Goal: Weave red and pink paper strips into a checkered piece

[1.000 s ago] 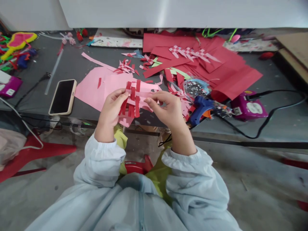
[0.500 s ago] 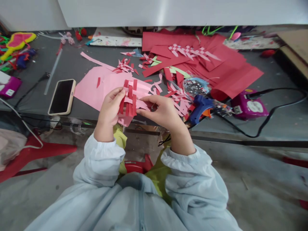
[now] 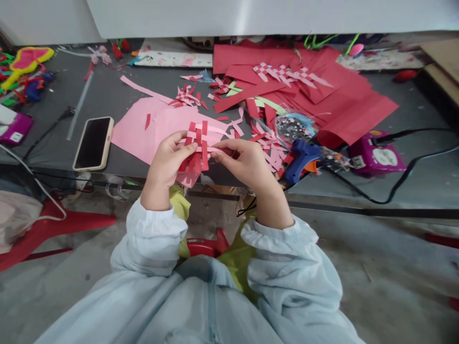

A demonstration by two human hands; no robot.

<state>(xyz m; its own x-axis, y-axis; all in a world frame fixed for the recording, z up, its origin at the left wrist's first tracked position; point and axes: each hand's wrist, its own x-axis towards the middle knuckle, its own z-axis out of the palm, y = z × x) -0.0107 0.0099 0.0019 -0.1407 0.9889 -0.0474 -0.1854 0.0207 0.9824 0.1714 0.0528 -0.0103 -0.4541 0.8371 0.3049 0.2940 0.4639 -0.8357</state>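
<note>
Two colours, red and pink, cross in the woven lattice of flat paper strips (image 3: 204, 143), and the left hand (image 3: 165, 160) has its left side pinched, thumb on top! Right hand (image 3: 247, 162) nips a narrow pink paper strip (image 3: 208, 149) at the lattice's right side; the lattice sits between both hands, near the dark grey tabletop (image 3: 311, 188)'s front edge, blue plastic glue gun (image 3: 299, 160) off to the right

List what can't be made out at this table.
Left part of the woven paper piece: head view, hidden by the left hand.
Right end of the pink strip: head view, covered by the right hand.
Cardboard box: head view, cut off by the right edge.
Print on the rightmost purple box: head view, too small and blurred.
</note>
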